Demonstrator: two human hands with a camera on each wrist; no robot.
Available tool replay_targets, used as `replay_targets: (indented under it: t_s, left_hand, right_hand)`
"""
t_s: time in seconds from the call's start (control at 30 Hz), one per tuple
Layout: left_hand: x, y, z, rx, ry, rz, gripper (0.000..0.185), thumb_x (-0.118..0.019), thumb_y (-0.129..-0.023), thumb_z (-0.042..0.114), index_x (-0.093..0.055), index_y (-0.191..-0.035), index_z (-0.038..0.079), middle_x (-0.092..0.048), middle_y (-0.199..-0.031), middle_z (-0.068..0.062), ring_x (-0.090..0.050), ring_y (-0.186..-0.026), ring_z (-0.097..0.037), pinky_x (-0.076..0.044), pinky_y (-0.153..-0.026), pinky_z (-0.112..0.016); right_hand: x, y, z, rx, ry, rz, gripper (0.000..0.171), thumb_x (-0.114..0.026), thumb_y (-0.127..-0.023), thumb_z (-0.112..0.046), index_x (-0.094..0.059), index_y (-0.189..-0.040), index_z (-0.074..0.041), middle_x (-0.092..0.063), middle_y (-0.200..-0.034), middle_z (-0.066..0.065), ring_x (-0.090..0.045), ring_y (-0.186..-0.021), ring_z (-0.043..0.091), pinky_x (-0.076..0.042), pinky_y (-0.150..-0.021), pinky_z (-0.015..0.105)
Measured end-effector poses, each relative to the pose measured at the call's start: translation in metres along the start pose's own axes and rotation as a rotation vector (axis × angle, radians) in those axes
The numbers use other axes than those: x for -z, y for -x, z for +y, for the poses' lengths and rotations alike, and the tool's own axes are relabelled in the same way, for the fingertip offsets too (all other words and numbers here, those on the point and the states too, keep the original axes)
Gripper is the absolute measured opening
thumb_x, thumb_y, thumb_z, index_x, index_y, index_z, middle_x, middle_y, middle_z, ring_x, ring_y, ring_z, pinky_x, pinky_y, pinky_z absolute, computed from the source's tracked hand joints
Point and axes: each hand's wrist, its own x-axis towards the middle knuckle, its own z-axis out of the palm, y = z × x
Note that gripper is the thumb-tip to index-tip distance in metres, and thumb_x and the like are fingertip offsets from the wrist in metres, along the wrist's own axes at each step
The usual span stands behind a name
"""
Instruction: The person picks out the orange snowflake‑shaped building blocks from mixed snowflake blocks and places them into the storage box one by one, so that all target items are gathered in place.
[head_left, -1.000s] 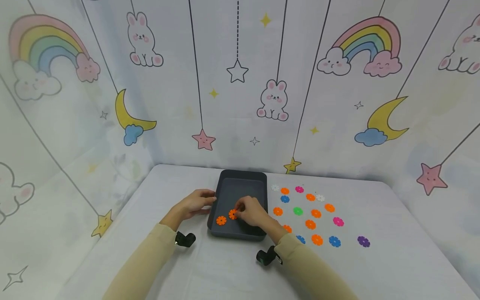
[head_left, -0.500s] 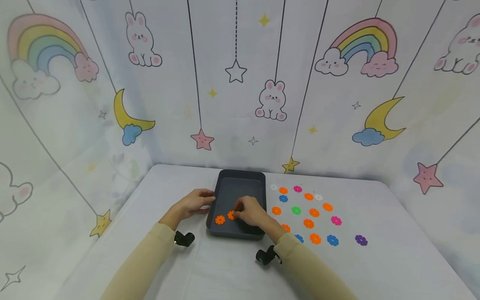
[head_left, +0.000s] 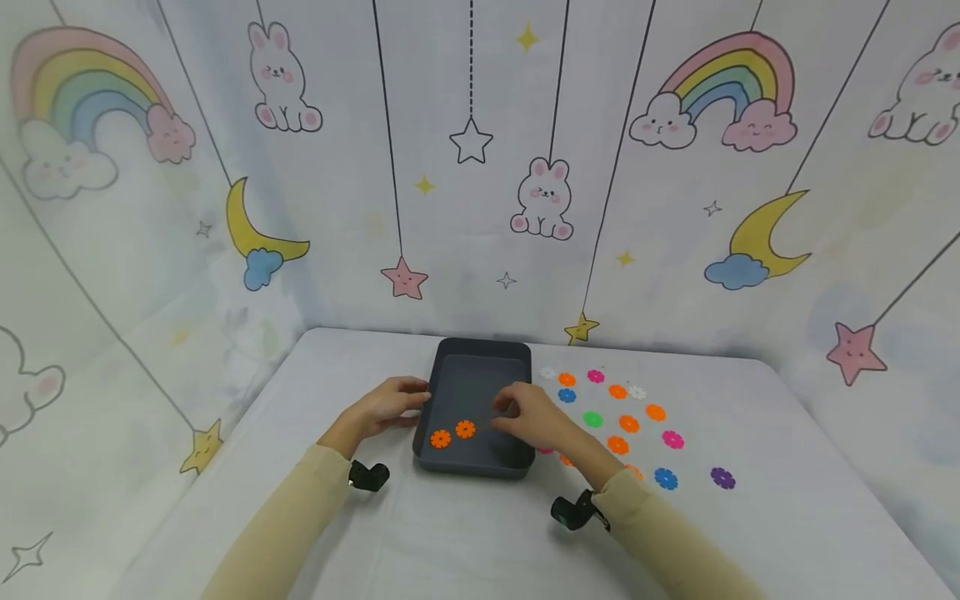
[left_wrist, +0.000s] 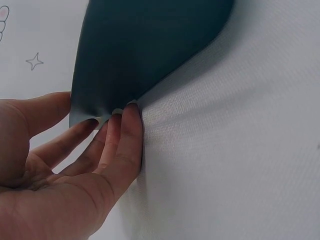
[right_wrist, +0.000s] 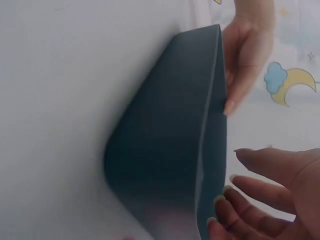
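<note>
A dark grey tray (head_left: 480, 344) stands on the white table. Two orange flower discs (head_left: 465, 428) lie side by side on its floor at the near left. My left hand (head_left: 405, 397) rests with straight fingers against the tray's left wall (left_wrist: 150, 45); the left hand (left_wrist: 112, 120) holds nothing. My right hand (head_left: 512, 409) hovers over the right side of the tray (right_wrist: 160, 140), fingers loosely spread and empty. In the right wrist view the right hand (right_wrist: 240, 185) is just off the rim, and the left hand (right_wrist: 245, 65) shows on the far side.
Right of the tray lie several loose flower discs: orange (head_left: 628, 423), green (head_left: 593, 419), pink (head_left: 672, 439), blue (head_left: 663, 477), white (head_left: 637, 392) and purple (head_left: 722, 477). Patterned cloth walls (head_left: 480, 208) close in the table at the back and sides.
My right hand has let go of the second orange disc, which now lies beside the first, and has drawn back to the right. The left hand has stayed on the tray.
</note>
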Motion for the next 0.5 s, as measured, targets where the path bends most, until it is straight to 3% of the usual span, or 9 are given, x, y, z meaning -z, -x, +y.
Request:
replay_targets:
  t_s: [0.27,0.5]
  left_hand:
    - [0.000,0.000,0.001,0.002,-0.002,0.004,0.052,-0.056,-0.107,0.017,-0.040,-0.152,-0.003,-0.046,-0.151,-0.023,-0.050,-0.136,-0.038,-0.051,-0.106,-0.049]
    - [0.000,-0.001,0.001,0.013,0.000,0.011,0.052,-0.057,-0.106,0.017,-0.041,-0.151,-0.003,-0.048,-0.150,-0.023,-0.052,-0.134,-0.037,-0.052,-0.104,-0.048]
  right_hand:
    - [0.046,0.029,0.016,0.002,0.019,0.064,0.026,-0.075,-0.093,-0.013,-0.069,-0.114,0.001,-0.067,-0.109,0.012,-0.060,-0.090,0.020,-0.055,-0.073,0.028]
    - [0.087,0.053,0.047,-0.002,0.096,0.135,0.022,-0.075,-0.093,-0.012,-0.070,-0.111,-0.002,-0.068,-0.109,0.013,-0.061,-0.091,0.021,-0.056,-0.074,0.030]
